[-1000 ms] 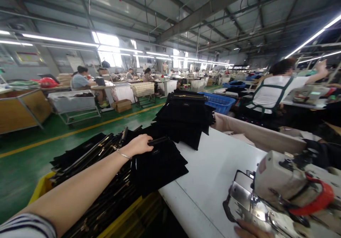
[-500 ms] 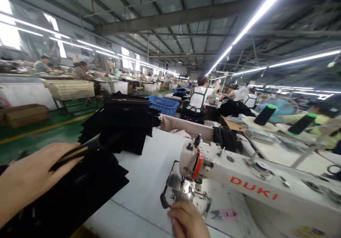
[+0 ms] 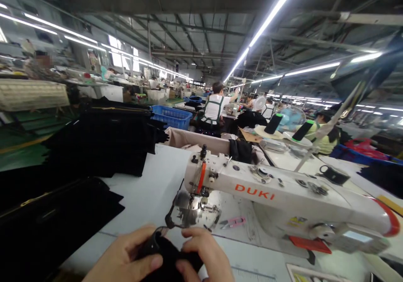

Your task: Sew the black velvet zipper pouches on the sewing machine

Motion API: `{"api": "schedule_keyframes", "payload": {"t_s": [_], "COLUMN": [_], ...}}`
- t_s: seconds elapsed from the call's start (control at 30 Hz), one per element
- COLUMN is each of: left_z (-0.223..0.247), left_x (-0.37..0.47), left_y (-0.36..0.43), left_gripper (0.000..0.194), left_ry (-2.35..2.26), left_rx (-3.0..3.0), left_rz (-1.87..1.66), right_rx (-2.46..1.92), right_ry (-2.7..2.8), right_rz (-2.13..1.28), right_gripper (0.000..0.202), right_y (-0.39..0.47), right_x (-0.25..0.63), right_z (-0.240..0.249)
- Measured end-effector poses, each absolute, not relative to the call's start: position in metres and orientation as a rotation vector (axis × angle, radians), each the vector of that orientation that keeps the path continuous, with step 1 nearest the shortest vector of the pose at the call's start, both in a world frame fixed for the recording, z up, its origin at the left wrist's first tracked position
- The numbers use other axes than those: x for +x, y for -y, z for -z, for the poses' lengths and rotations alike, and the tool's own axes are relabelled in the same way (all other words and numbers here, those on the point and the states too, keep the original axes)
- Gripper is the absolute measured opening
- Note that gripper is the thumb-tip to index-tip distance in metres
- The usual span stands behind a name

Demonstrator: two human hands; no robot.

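Both hands meet at the front of the sewing table, holding a black fabric piece (image 3: 166, 259). My left hand (image 3: 126, 252) pinches its curled, shiny edge between thumb and fingers. On the other side, my right hand (image 3: 204, 254) grips the same cloth with bent fingers. The lower part of the piece runs out of the picture. Just beyond the hands stands a white sewing machine (image 3: 252, 185) marked DUKI, with a metal plate under its needle area. Pink thread snips (image 3: 233, 222) lie beside that plate. To the left, a black fabric panel with a gold zipper (image 3: 63, 214) lies flat.
A tall stack of black fabric pieces (image 3: 107, 139) stands at the back left of the table. Behind it is a blue basket (image 3: 173, 117). Black thread cones (image 3: 273, 123) and a black mug (image 3: 334, 175) are at the right. A co-worker (image 3: 214, 105) sits ahead.
My left hand has left the zippered panel and come to the middle. My right hand has moved off the machine plate; both now hold a black fabric piece. The view has turned right.
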State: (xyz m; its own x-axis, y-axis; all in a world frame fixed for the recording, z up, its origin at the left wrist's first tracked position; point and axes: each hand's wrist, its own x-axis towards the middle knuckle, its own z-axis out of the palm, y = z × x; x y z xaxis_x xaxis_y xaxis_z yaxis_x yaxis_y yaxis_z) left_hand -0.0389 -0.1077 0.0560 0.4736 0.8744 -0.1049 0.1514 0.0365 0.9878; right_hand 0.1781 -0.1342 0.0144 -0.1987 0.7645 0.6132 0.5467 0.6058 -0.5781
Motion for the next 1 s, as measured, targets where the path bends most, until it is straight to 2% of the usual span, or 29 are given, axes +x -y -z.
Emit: {"api": "schedule_keyframes", "payload": {"t_s": [0.07,0.2,0.4,0.83,1.0], "left_z": [-0.065,-0.071,-0.069,-0.063,-0.075], "left_x": [-0.033,-0.029,-0.032,-0.025,-0.03], "left_y": [0.11,0.113,0.121,0.127,0.119], "left_gripper": [0.029,0.021,0.033,0.022,0.025], "left_ry": [-1.031,-1.083,-1.012,-1.048,-1.094], "left_rx": [1.464,1.498,1.147,1.018,1.116], "left_rz": [-0.728,-0.728,-0.783,-0.869,-0.77], "right_rx": [-1.102,-1.107,-1.139,-1.127,-1.24], "right_ry": [1.877,2.046,1.958,1.901,1.889], "right_rz": [-0.299,-0.327,-0.427,-0.372,-0.56], "right_gripper": [0.02,0.013,0.013,0.011,0.009], "right_y": [0.145,0.152,0.147,0.149,0.148], "right_x": [0.187,0.192,0.197,0.201,0.197], "right_z": [-0.028,-0.05,-0.061,-0.067,-0.067]}}
